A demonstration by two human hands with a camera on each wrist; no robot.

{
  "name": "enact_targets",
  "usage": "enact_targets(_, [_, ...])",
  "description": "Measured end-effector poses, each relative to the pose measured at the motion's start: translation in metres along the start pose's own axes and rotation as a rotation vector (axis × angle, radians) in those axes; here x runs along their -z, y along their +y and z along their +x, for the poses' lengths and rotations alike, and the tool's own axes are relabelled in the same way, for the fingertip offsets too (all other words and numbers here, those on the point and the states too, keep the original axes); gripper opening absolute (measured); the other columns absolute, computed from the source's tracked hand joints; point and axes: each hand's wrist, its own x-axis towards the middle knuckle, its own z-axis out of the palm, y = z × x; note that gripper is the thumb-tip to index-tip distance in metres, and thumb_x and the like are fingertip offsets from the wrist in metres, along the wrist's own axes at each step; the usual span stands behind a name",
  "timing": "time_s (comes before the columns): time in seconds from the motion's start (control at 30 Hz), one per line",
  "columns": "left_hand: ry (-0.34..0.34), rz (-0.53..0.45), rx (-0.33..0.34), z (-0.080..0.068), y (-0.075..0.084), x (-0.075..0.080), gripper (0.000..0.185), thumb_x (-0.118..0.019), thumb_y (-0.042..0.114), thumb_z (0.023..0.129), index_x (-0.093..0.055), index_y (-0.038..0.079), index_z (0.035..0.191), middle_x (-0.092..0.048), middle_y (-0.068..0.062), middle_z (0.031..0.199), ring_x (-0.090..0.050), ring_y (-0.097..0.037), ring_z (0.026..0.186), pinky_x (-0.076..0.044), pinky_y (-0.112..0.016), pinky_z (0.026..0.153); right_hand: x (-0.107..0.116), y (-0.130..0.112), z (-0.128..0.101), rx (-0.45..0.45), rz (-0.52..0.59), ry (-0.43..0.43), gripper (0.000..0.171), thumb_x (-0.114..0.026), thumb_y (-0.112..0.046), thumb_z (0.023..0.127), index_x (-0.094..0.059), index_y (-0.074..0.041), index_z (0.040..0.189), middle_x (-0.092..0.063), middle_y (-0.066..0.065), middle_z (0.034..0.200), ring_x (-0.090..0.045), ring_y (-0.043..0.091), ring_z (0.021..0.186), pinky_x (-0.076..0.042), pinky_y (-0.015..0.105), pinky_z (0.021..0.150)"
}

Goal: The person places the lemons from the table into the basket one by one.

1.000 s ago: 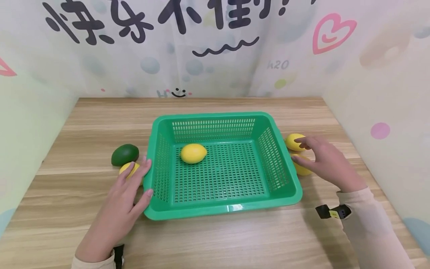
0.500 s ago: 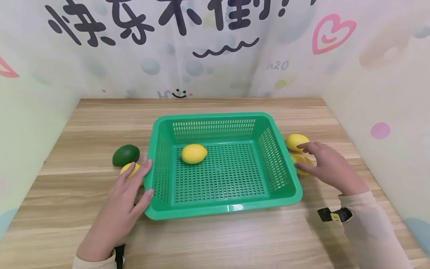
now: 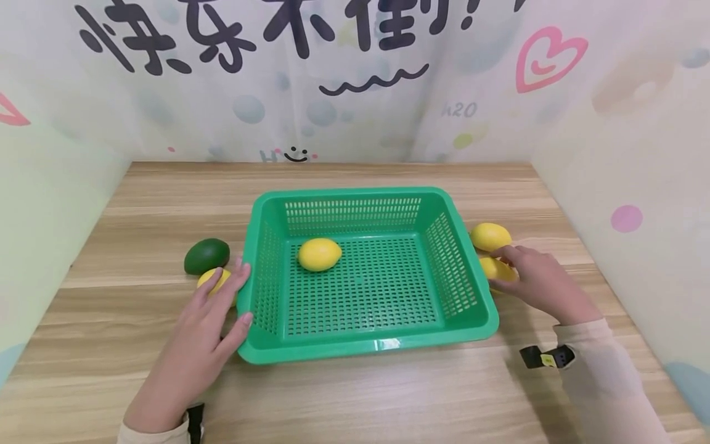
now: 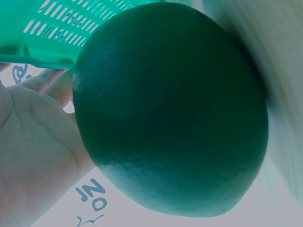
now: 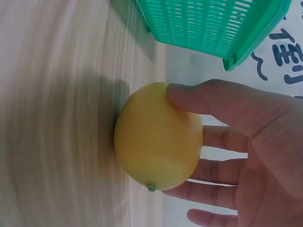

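Observation:
A green plastic basket (image 3: pixel 471 330) stands mid-table with one lemon (image 3: pixel 319 254) inside. My right hand (image 3: pixel 507 272) curls round a second lemon (image 3: pixel 487 266) lying on the table just off the basket's right rim. In the right wrist view the thumb (image 5: pixel 213 101) lies on that lemon (image 5: pixel 158 137) and the fingers reach behind it. My left hand (image 3: pixel 228 297) rests flat against the basket's left rim, its fingers over a partly hidden lemon (image 3: pixel 211 277). In the left wrist view a rounded, dark green-looking fruit (image 4: pixel 170 109) fills the frame beside the palm (image 4: pixel 28 142).
A dark green fruit (image 3: pixel 206 256) lies left of the basket, behind my left hand. Another lemon (image 3: pixel 490 236) sits behind my right hand. Patterned cloth walls close in the wooden table (image 3: pixel 355 394) at the back and both sides.
My right hand has drawn back from the far lemon to the near one and closed its fingers round it. The left hand and the basket have stayed put.

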Motion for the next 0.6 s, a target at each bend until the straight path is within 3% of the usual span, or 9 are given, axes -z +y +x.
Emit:
enact_targets(0.17, [-0.003,0.007,0.009,-0.0010,0.0005,0.0008,0.066,-0.058,0.023,0.105,-0.030,0.019,0.164,-0.039,-0.011,0.162,-0.026,-0.051,0.148,-0.025,-0.077,0.109,-0.0008,0.0016,-0.0013,-0.001,0.024,-0.015,0.045,-0.083,-0.026,0.087,-0.066,-0.001,0.121,-0.071,0.017,0.103,-0.066,0.034,0.091,-0.053,0.054,0.079])
enact_targets(0.4, [-0.008,0.007,0.023,-0.0011,0.0009,0.0012,0.066,-0.058,0.023,0.104,-0.030,0.020,0.164,-0.044,-0.016,0.159,-0.025,-0.050,0.149,-0.023,-0.077,0.108,-0.0024,0.0016,-0.0026,-0.037,0.108,-0.077,0.045,-0.079,-0.023,0.090,-0.064,-0.003,0.127,-0.068,0.008,0.097,-0.060,0.025,0.084,-0.050,0.042,0.074])
enact_targets(0.6, [-0.006,0.013,0.012,-0.0002,0.0008,0.0013,0.066,-0.058,0.023,0.104,-0.030,0.019,0.164,-0.045,-0.015,0.158,-0.026,-0.050,0.148,-0.023,-0.074,0.112,-0.0040,0.0025,-0.0039,-0.052,0.127,-0.087,0.047,-0.077,-0.022,0.091,-0.060,0.002,0.128,-0.067,0.009,0.098,-0.059,0.023,0.083,-0.049,0.040,0.074])
